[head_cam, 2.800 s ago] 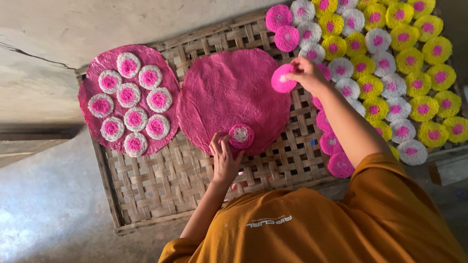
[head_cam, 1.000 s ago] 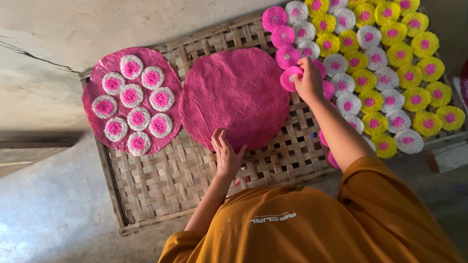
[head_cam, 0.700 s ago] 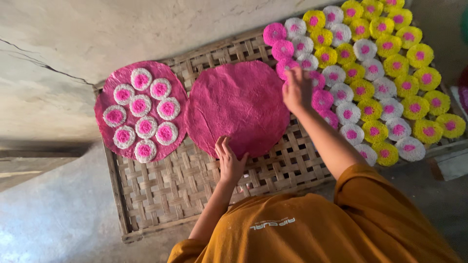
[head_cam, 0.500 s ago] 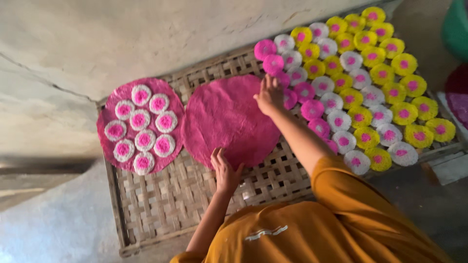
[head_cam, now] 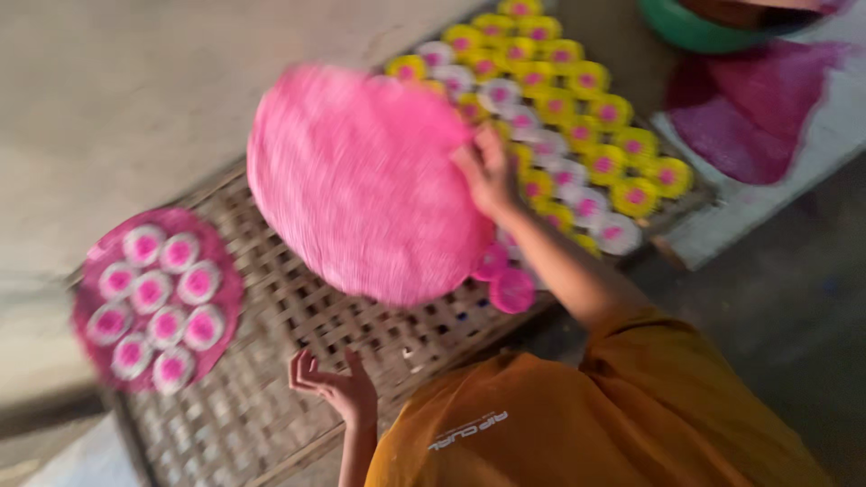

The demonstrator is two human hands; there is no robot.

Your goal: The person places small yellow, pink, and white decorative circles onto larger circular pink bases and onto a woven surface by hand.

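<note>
Pink disc lifted off woven tray; frame blurred.

One large pink disc [head_cam: 365, 185], raised and tilted above the woven tray [head_cam: 298, 343]. A second disc [head_cam: 155, 298] lies at the tray's left end carrying nine small white-and-pink rounds. Many yellow and white rounds [head_cam: 577, 135] fill the tray's far end, too blurred to count. Grey concrete floor around; green basin top right. Right hand [head_cam: 487, 171] pinches the raised disc's edge. Left hand [head_cam: 332, 388] hovers below, fingers spread, holding nothing.
</note>
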